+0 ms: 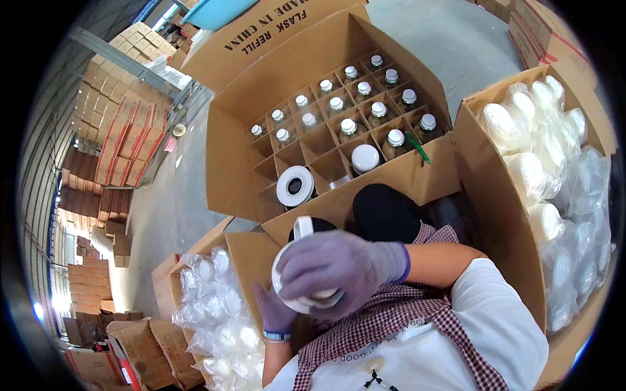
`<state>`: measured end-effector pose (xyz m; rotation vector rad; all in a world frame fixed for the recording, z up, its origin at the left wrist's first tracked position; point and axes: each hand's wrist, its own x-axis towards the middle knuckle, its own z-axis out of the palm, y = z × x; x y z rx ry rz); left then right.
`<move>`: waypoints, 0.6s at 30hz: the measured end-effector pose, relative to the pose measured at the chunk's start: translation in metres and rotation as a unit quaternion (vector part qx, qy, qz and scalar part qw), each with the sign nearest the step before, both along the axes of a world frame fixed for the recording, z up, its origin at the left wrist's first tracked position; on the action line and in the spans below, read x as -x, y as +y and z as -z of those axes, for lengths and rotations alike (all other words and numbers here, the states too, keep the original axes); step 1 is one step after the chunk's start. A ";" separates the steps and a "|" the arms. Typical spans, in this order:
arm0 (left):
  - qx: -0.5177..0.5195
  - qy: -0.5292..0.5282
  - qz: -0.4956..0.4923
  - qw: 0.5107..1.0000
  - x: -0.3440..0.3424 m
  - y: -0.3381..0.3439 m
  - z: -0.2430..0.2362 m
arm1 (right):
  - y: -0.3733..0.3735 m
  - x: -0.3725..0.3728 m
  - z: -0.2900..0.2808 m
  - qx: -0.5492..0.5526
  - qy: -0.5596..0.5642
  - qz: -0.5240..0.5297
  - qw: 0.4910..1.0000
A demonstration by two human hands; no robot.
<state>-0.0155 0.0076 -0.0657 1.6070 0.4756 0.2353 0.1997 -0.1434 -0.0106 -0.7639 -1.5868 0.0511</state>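
Observation:
My right hand [345,270], in a purple glove, is closed over the top of a white plastic jug-like piece [304,227] with a handle sticking up on its far side. Beside and beneath it, my left hand [275,311], gloved the same, grips the piece from the left; most of its fingers are hidden. Just ahead stands an open carton [433,179] with cardboard dividers. Several clear bottle-shaped refills with white caps [349,126] stand upright in its compartments. A white ring-topped piece [295,186] with a dark centre and a wider white lid [365,158] are in the near compartments.
A green pen-like tool [417,148] leans at the carton's right edge. Boxes of plastic-wrapped white parts flank me, one at the right [548,143] and one at the lower left [222,306]. A blue basin [215,12] is at the far edge; stacked cartons [134,133] stand left.

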 end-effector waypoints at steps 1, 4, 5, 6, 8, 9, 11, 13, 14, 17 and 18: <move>-0.042 0.025 0.004 0.999 0.018 0.011 0.019 | 0.005 0.002 -0.001 -0.005 -0.034 -0.001 0.999; 0.220 -0.080 -0.071 0.970 0.038 0.019 0.051 | 0.041 -0.040 0.023 0.087 -0.017 0.000 0.996; 0.352 -0.143 -0.114 0.918 0.039 0.017 0.057 | 0.057 -0.067 0.040 0.117 -0.025 0.118 0.986; 0.346 -0.146 -0.131 0.917 0.032 0.013 0.049 | 0.071 -0.096 0.059 0.156 -0.032 0.226 0.961; 0.349 -0.165 -0.154 0.909 0.028 0.012 0.046 | 0.073 -0.156 0.085 0.537 -0.177 0.444 0.695; 0.354 -0.178 -0.151 0.906 0.027 0.017 0.046 | 0.069 -0.179 0.127 0.564 -0.185 0.478 0.647; 0.360 -0.199 -0.161 0.897 0.024 0.023 0.044 | 0.071 -0.193 0.165 0.632 -0.203 0.490 0.564; 0.366 -0.211 -0.177 0.889 0.023 0.025 0.040 | 0.063 -0.187 0.143 0.612 -0.213 0.491 0.582; 0.401 -0.225 -0.174 0.871 0.026 0.031 0.042 | 0.058 -0.180 0.123 0.580 -0.182 0.498 0.619; 0.389 -0.267 -0.173 0.864 0.026 0.039 0.041 | 0.030 -0.157 0.072 0.303 -0.056 0.395 0.865; 0.363 -0.266 -0.185 0.874 0.030 0.038 0.042 | 0.020 -0.136 0.048 0.217 -0.068 0.330 0.916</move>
